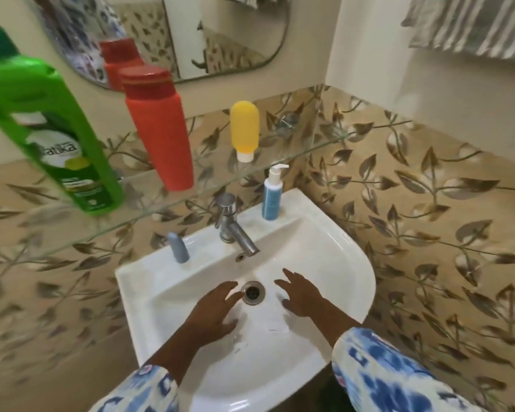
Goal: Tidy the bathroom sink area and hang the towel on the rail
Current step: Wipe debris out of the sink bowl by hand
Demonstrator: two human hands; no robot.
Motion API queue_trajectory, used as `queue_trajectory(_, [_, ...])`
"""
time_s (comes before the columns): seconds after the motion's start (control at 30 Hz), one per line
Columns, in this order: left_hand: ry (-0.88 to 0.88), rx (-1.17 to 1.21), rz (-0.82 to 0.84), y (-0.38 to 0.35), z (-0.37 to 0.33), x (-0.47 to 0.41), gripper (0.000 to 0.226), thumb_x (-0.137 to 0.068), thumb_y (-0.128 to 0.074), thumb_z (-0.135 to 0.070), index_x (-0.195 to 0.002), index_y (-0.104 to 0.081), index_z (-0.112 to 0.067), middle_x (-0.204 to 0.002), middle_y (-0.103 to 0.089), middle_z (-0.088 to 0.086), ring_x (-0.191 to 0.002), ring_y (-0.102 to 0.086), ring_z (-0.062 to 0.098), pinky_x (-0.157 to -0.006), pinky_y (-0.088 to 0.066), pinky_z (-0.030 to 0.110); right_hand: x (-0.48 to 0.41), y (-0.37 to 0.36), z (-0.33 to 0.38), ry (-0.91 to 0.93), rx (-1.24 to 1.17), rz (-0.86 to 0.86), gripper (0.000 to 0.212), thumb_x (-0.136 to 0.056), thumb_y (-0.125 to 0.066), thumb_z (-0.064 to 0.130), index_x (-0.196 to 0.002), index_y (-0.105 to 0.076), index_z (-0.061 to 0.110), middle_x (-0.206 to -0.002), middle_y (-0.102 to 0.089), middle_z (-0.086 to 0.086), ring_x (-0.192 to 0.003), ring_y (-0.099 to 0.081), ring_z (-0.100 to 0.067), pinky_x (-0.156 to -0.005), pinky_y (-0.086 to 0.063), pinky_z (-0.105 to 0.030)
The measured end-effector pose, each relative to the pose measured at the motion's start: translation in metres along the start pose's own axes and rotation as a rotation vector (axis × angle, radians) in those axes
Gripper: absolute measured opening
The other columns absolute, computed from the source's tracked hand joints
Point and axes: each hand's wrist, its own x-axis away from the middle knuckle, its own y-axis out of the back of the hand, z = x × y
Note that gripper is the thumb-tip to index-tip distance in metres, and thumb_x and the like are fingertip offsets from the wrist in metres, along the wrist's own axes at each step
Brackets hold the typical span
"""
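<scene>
Our two hands hang over the white sink [333, 251], both spread and grasping nothing: the left hand [213, 313] sits just left of the drain [252, 292], fingertips almost at its rim, and the right hand [302, 295] just to the drain's right. The striped towel [470, 25] lies up and far to our right, at the top corner of the view, well apart from both hands; its long edge runs roughly level along the wall, and we cannot tell whether it already sits on a rail, since no rail shows clearly. Our right hand is plainly the nearer one, so we judge that any reach for the towel falls to it, going up and outward past the sink's rim. Nearer to hand, a blue pump bottle [272, 197] stands upright on the sink's back ledge to the right of the tap [235, 230], and a small grey bottle [179, 248] stands to the tap's left. Above them a glass shelf [295, 157] carries a green bottle [60, 135], a red bottle [161, 129] and a yellow bottle [244, 130] standing on its cap. A mirror [220, 34] hangs over the shelf, and leaf-patterned tiles [428, 218] cover the lower walls. The basin looks wet and slick, with a pale smear near the front.
</scene>
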Motion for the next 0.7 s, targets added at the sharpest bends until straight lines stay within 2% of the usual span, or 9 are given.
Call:
queue_trajectory(0.07, [0.148, -0.014, 0.239, -0.016, 0.004, 0.007, 0.077, -0.082, -0.06, -0.051, -0.146, -0.031, -0.02, -0.157, -0.009, 0.019, -0.145, -0.011, 0.035, -0.117, -0.018, 0.039, -0.005, -0.01, 0.005, -0.018, 0.06, 0.062, 0.058, -0.095, -0.045, 0.029, -0.147, -0.02, 0.026, -0.16, 0.003, -0.008, -0.146, -0.009, -0.028, -0.118, -0.017, -0.042])
queue_trajectory(0.13, [0.222, -0.082, 0.379, -0.03, 0.009, 0.011, 0.081, -0.083, -0.053, -0.06, -0.149, -0.018, -0.029, -0.158, 0.009, 0.018, -0.146, 0.006, 0.034, -0.118, -0.005, 0.041, -0.006, -0.019, 0.007, -0.045, 0.082, 0.124, 0.058, -0.095, -0.044, 0.032, -0.147, -0.019, 0.027, -0.16, 0.005, -0.009, -0.147, -0.006, -0.028, -0.118, -0.014, -0.045])
queue_trajectory(0.27, [0.268, -0.023, 0.452, -0.04, 0.009, 0.017, 0.067, -0.086, -0.052, -0.054, -0.145, -0.027, -0.036, -0.158, 0.004, 0.017, -0.147, 0.0, 0.028, -0.119, -0.005, 0.036, 0.0, -0.036, 0.007, -0.076, 0.119, 0.171, 0.055, -0.096, -0.04, 0.038, -0.146, -0.021, 0.026, -0.16, -0.001, -0.009, -0.146, -0.008, -0.028, -0.118, -0.01, -0.047])
queue_trajectory(0.4, [0.27, 0.104, 0.378, -0.039, 0.003, 0.021, 0.051, -0.089, -0.055, -0.042, -0.137, -0.043, -0.034, -0.159, -0.002, 0.013, -0.147, -0.007, 0.017, -0.117, -0.011, 0.023, 0.002, -0.045, 0.007, -0.102, 0.122, 0.111, 0.056, -0.095, -0.039, 0.042, -0.145, -0.021, 0.024, -0.16, 0.0, -0.008, -0.146, -0.002, -0.03, -0.119, -0.006, -0.048])
queue_trajectory(0.47, [0.281, 0.166, 0.325, -0.037, -0.001, 0.021, 0.039, -0.089, -0.055, -0.037, -0.126, -0.059, -0.025, -0.158, -0.016, 0.011, -0.143, -0.02, 0.015, -0.112, -0.021, 0.019, -0.001, -0.042, 0.009, -0.12, 0.111, 0.09, 0.06, -0.095, -0.04, 0.043, -0.146, -0.018, 0.024, -0.16, 0.006, -0.009, -0.147, 0.001, -0.032, -0.119, -0.006, -0.048])
queue_trajectory(0.5, [0.275, 0.169, 0.299, -0.035, -0.004, 0.022, 0.033, -0.089, -0.054, -0.037, -0.115, -0.067, -0.02, -0.152, -0.031, 0.009, -0.137, -0.031, 0.016, -0.106, -0.029, 0.02, -0.004, -0.041, 0.01, -0.129, 0.103, 0.088, 0.062, -0.093, -0.043, 0.043, -0.147, -0.017, 0.025, -0.159, 0.01, -0.011, -0.146, 0.003, -0.033, -0.119, -0.006, -0.049])
queue_trajectory(0.57, [0.252, 0.121, 0.276, -0.034, -0.01, 0.021, 0.033, -0.09, -0.05, -0.037, -0.095, -0.07, -0.012, -0.126, -0.051, 0.005, -0.119, -0.046, 0.015, -0.092, -0.04, 0.025, -0.009, -0.039, 0.012, -0.14, 0.104, 0.099, 0.068, -0.09, -0.049, 0.045, -0.147, -0.016, 0.027, -0.158, 0.017, -0.014, -0.146, 0.006, -0.036, -0.118, -0.006, -0.051])
queue_trajectory(0.63, [0.274, 0.078, 0.216, -0.035, -0.016, 0.02, 0.032, -0.085, -0.057, -0.038, -0.085, -0.07, -0.01, -0.094, -0.054, -0.009, -0.099, -0.052, 0.009, -0.079, -0.044, 0.024, -0.012, -0.04, 0.013, -0.159, 0.109, 0.144, 0.073, -0.087, -0.053, 0.047, -0.147, -0.015, 0.027, -0.157, 0.018, -0.016, -0.146, 0.008, -0.036, -0.118, -0.005, -0.051])
queue_trajectory(0.7, [0.289, 0.023, 0.2, -0.032, -0.018, 0.017, 0.026, -0.075, -0.068, -0.037, -0.075, -0.068, -0.011, -0.068, -0.041, -0.018, -0.083, -0.056, 0.004, -0.063, -0.042, 0.019, -0.011, -0.045, 0.014, -0.184, 0.134, 0.199, 0.073, -0.087, -0.053, 0.047, -0.146, -0.018, 0.024, -0.158, 0.011, -0.016, -0.146, 0.005, -0.033, -0.119, -0.004, -0.05])
